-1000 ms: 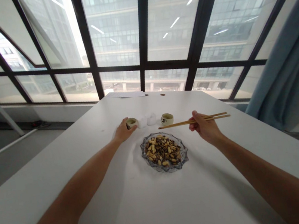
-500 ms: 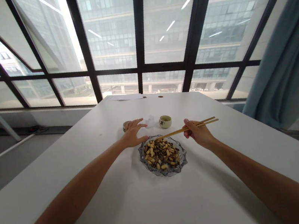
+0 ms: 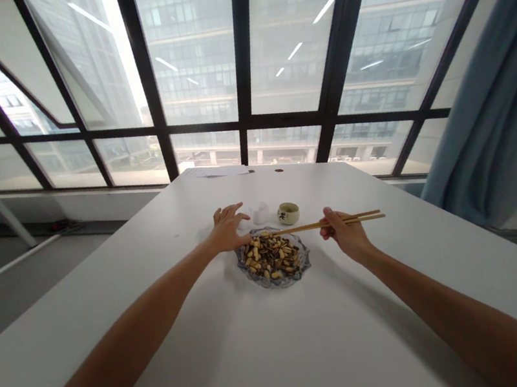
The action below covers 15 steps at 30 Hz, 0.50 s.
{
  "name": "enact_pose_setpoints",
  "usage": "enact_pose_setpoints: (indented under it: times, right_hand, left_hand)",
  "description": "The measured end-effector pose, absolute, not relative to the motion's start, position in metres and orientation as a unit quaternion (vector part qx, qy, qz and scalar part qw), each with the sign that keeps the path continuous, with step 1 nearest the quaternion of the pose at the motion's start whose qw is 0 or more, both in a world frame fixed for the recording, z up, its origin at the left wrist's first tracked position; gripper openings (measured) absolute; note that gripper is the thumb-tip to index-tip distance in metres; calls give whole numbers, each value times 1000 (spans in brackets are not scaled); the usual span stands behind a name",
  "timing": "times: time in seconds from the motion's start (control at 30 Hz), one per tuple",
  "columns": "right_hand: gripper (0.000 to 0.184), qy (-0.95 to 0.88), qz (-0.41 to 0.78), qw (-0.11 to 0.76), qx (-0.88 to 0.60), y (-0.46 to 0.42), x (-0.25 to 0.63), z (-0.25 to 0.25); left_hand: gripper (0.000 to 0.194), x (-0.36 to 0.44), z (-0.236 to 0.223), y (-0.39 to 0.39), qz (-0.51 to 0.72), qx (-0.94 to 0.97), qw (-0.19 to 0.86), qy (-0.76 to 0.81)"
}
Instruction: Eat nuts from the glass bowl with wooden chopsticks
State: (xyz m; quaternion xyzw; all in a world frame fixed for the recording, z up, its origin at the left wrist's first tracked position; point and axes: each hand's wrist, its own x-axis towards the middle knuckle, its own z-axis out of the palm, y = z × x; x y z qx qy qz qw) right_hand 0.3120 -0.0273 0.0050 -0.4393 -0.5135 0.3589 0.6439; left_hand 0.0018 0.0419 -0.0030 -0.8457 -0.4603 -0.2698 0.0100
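A scalloped glass bowl [image 3: 305,263] of peanuts and striped seeds [image 3: 271,253] stands on the white table. At its left rim is my left hand [image 3: 226,231], fingers spread and curved, thumb apart from them and by the rim; whether it touches the glass I cannot tell. From the right, my right hand [image 3: 346,235] holds a pair of wooden chopsticks [image 3: 306,227], their tips over the far side of the bowl among the nuts. Just beyond the bowl sits a small pale green cup [image 3: 288,213] with a dark character. Another cup, seen earlier, is hidden behind my left hand.
Crumpled clear or white material [image 3: 259,213] lies between my left hand and the cup. White papers [image 3: 218,171] and a small brown disc [image 3: 279,170] are at the table's far end. Dark-framed windows stand behind, with a blue curtain [image 3: 482,119] on the right.
The bowl has shifted a little away from me and to the left. My left hand moved slightly left, now covering the left cup. The chopsticks have levelled out.
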Motion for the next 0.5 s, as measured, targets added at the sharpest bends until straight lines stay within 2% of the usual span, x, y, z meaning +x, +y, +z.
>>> enact_pose_setpoints:
  times: [0.23, 0.4, 0.5]
  right_hand:
    - [58, -513, 370, 647, -426, -7, 302, 0]
    - [59, -504, 404, 636, -423, 4, 298, -10]
    - [58, -485, 420, 642, -421, 2, 299, -18]
  left_hand:
    - [53, -4, 7, 79, -258, -838, -16, -480]
    - [51, 17, 20, 102, -247, -829, -13, -501]
    - [48, 36, 22, 116, -223, -845, -45, -483]
